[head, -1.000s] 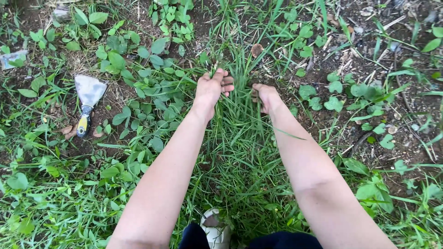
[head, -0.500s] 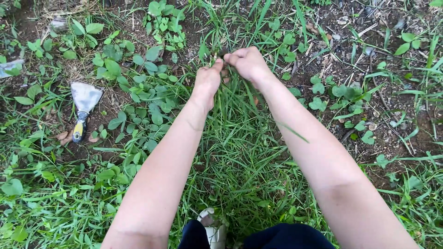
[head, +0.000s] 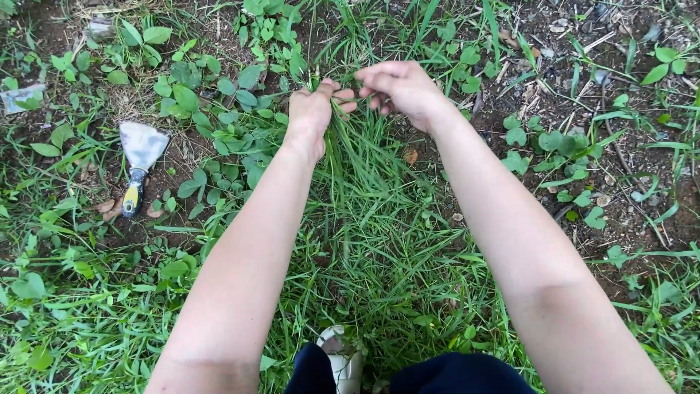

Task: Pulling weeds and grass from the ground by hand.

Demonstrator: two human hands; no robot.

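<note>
At 6 o'clock, nearest the camera, a pale shoe tip [head: 341,361] pokes out from under dark trouser cloth [head: 437,376]. From there a dense grass clump [head: 364,211] rises toward 12 o'clock: long, thin, bright green blades, fanned wide at the base and drawn together into a narrow bunch at the top. Both bare forearms run up either side of it. The left hand [head: 312,113] is closed in a fist around the gathered upper blades, thumb pressed over them. Just beside it at 1 o'clock, the right hand [head: 399,87] is curled, its fingertips pinching at the tips of the same bunch; how firmly it holds them cannot be told. Out at 9 o'clock, well apart from the hands, a scraper [head: 138,164] with a grey blade and a yellow-and-black handle lies on bare soil among round-leaved weeds [head: 219,138].
</note>
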